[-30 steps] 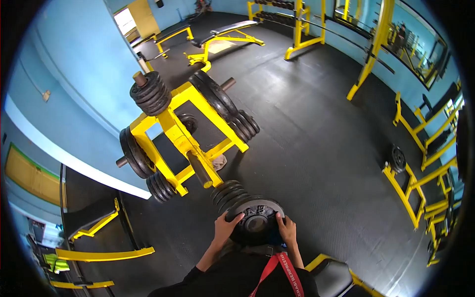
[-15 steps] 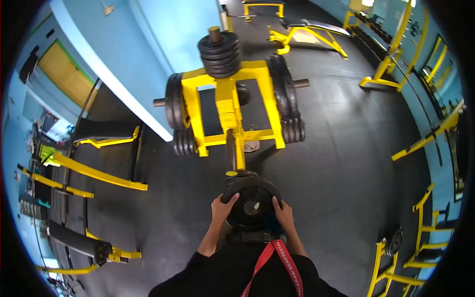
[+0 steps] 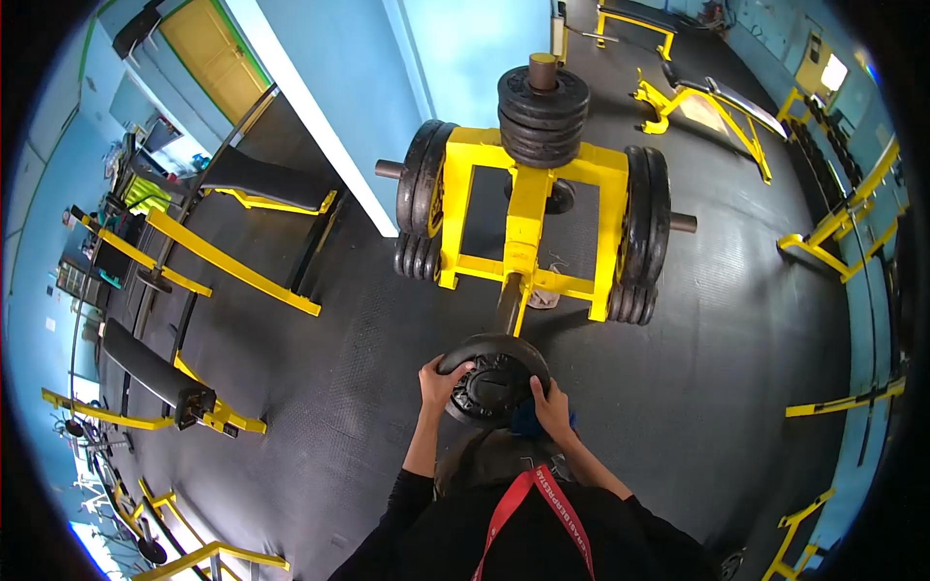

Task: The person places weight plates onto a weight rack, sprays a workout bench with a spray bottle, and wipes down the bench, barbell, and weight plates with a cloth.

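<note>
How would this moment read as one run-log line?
Left hand: gripping weight plate; right hand: gripping same weight plate; ahead: yellow plate rack

Single head-worn view, from above and just behind left hand (image 3: 441,383) and right hand (image 3: 553,408), facing forward and steeply down. Red lanyard (image 3: 507,504) closer to lens, below hands. Yellow plate rack (image 3: 523,228) farther off, straight beyond hands. Wide fisheye curve, dark corners.
</note>
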Tool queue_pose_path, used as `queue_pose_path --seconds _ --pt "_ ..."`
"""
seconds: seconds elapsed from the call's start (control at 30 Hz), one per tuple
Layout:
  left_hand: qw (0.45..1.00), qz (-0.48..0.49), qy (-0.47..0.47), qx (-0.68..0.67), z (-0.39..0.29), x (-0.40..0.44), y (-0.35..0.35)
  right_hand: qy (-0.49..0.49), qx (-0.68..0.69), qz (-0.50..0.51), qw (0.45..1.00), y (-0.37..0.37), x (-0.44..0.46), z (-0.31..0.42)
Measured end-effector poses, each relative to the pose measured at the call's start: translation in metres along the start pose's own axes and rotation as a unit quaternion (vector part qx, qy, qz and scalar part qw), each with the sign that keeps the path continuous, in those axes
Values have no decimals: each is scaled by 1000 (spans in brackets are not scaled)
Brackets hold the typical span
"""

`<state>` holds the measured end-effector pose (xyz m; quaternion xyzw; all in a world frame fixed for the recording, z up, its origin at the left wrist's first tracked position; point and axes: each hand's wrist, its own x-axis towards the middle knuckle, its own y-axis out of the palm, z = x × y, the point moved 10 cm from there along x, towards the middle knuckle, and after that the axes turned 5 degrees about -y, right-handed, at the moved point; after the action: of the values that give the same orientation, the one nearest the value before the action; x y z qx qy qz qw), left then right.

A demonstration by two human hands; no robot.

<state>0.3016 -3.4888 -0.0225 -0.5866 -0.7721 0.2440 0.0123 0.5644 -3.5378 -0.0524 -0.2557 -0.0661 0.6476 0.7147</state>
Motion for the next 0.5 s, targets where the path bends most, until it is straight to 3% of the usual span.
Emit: queue_pose_path --seconds 0.2,0.27,0.5 --pt "996 -19 34 -84 34 34 15 -45 -50 24 997 -6 24 18" --pt "992 44 5 -118 36 38 26 -49 -51 59 996 2 34 10" --pt "993 2 20 -116 56 53 28 -70 -71 119 988 11 57 3"
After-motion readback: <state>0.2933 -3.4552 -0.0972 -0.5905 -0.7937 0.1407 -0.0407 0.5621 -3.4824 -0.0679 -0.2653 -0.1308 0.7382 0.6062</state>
